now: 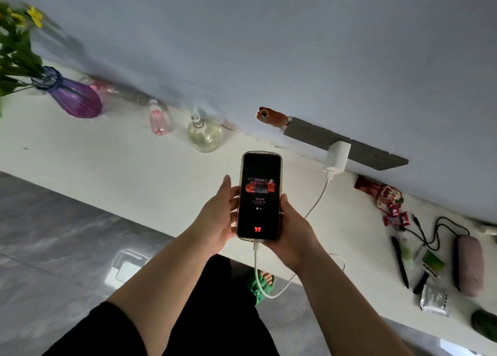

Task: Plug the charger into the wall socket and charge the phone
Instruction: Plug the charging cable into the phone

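Flowers (16,41) at the counter's (113,151) left end: blurred, cut by the frame edge. Green object (485,327) at its right end: cropped, unidentifiable. Wall socket behind charger (338,155): hidden. Phone (259,195) screen text: too small to read.

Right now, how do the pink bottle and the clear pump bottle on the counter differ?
The pink bottle is slim and tinted pink; the clear pump bottle is round-bodied, wider and colourless. The pink bottle has a plain white cap; the clear pump bottle carries a white pump head. Both are see-through and stand side by side on the white counter near the wall.
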Available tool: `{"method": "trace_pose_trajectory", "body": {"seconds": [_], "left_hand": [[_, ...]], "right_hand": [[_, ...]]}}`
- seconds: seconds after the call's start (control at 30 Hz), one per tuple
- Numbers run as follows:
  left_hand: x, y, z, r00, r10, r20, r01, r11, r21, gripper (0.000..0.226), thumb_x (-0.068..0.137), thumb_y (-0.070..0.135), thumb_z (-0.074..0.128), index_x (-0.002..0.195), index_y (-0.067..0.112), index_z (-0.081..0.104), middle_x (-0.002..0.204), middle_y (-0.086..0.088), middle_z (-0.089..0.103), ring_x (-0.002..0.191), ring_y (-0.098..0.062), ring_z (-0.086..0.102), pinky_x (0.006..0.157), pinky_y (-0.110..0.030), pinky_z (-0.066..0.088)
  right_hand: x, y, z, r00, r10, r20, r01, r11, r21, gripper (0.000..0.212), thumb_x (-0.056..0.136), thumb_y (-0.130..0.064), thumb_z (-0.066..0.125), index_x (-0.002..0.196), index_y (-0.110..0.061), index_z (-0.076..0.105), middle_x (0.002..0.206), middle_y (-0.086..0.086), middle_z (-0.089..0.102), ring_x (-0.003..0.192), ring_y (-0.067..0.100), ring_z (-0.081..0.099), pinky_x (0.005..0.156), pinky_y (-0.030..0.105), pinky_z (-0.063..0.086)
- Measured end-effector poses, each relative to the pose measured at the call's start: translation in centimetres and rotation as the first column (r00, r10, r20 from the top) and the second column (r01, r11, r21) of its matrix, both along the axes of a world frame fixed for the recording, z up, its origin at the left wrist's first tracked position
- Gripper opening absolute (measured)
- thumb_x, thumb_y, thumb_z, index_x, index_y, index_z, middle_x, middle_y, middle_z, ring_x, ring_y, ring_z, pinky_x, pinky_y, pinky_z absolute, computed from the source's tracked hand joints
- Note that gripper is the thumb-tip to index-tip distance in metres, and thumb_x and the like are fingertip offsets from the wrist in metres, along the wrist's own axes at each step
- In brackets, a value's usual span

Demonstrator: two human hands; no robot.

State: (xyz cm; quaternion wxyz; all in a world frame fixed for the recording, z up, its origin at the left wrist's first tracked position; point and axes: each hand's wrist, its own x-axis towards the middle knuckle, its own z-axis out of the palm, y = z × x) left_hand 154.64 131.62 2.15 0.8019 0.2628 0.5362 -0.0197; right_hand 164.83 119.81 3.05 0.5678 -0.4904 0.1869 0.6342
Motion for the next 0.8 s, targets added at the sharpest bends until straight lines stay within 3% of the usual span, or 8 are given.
{"method": "trace_pose_trajectory", "body": {"seconds": [0.13, 0.23, 0.3, 0.47, 0.6, 0.73, 0.8], "left_hand": [[0.2, 1.4, -4.3, 0.999, 0.04, -0.028, -0.039, 0.999, 0.036, 0.05, 0.093, 0.062, 0.024, 0.1, 0.035, 0.065, 0.108, 0.004, 0.072, 0.103, -0.018, 0.066, 0.079, -0.04, 0.052], [0.9, 2.6, -6.9, 0.996, 0.081, -0.042, -0.079, 0.996, 0.042, 0.05, 0.095, 0.059, 0.021, 0.097, 0.035, 0.064, 0.106, 0.002, 0.069, 0.098, -0.017, 0.064, 0.072, -0.035, 0.05], [1.5, 3.5, -8.6, 0.995, 0.083, -0.054, -0.08, 0.995, 0.062, 0.052, 0.096, 0.058, 0.02, 0.095, 0.033, 0.065, 0.103, 0.002, 0.069, 0.095, -0.016, 0.064, 0.069, -0.034, 0.049], [2.6, 5.2, -11.9, 0.99, 0.048, -0.131, -0.027, 0.987, 0.158, 0.053, 0.098, 0.055, 0.02, 0.087, 0.032, 0.066, 0.092, 0.005, 0.07, 0.085, -0.012, 0.066, 0.066, -0.031, 0.047], [2.6, 5.4, -13.4, 0.984, 0.025, -0.174, 0.003, 0.987, 0.158, 0.052, 0.099, 0.052, 0.019, 0.087, 0.033, 0.066, 0.088, 0.008, 0.073, 0.076, -0.004, 0.069, 0.065, -0.026, 0.046], [2.5, 5.0, -13.8, 0.985, -0.01, -0.173, 0.041, 0.983, 0.179, 0.048, 0.1, 0.048, 0.021, 0.086, 0.037, 0.065, 0.089, 0.011, 0.072, 0.082, -0.005, 0.067, 0.068, -0.027, 0.047], [2.5, 4.9, -13.8, 0.985, -0.023, -0.171, 0.059, 0.976, 0.209, 0.048, 0.1, 0.045, 0.021, 0.087, 0.036, 0.067, 0.087, 0.011, 0.073, 0.082, -0.007, 0.068, 0.069, -0.027, 0.048]], "right_hand": [[0.3, 2.2, -5.6, 0.999, 0.004, 0.036, -0.002, 0.999, -0.053, 0.053, 0.101, -0.047, 0.026, 0.122, -0.019, 0.066, 0.123, 0.014, 0.069, 0.114, 0.032, 0.066, 0.092, 0.051, 0.054], [1.0, 4.1, -8.6, 0.989, 0.026, 0.149, -0.006, 0.992, -0.129, 0.044, 0.101, -0.037, 0.04, 0.088, -0.023, 0.08, 0.091, 0.003, 0.078, 0.075, 0.017, 0.076, 0.057, 0.031, 0.06], [1.3, 5.0, -10.3, 0.974, 0.057, 0.221, -0.009, 0.978, -0.21, 0.035, 0.1, -0.033, 0.045, 0.088, -0.02, 0.075, 0.084, 0.001, 0.074, 0.068, 0.017, 0.073, 0.051, 0.027, 0.055], [1.3, 6.8, -12.5, 0.95, 0.141, 0.279, -0.051, 0.951, -0.304, 0.024, 0.099, -0.028, 0.048, 0.102, -0.018, 0.069, 0.087, 0.0, 0.067, 0.076, 0.019, 0.063, 0.066, 0.028, 0.052], [1.1, 7.6, -13.1, 0.934, 0.196, 0.3, -0.069, 0.92, -0.386, 0.027, 0.099, -0.026, 0.046, 0.086, -0.022, 0.07, 0.09, 0.002, 0.066, 0.082, 0.019, 0.06, 0.072, 0.03, 0.052], [1.1, 8.2, -13.7, 0.907, 0.259, 0.333, -0.076, 0.877, -0.475, 0.037, 0.094, -0.023, 0.046, 0.098, 0.008, 0.064, 0.085, 0.01, 0.053, 0.076, 0.02, 0.048, 0.078, 0.044, 0.051], [1.1, 8.5, -13.9, 0.898, 0.275, 0.343, -0.07, 0.859, -0.507, 0.041, 0.094, -0.023, 0.045, 0.106, 0.014, 0.057, 0.085, 0.009, 0.049, 0.079, 0.022, 0.043, 0.081, 0.05, 0.051]]}}
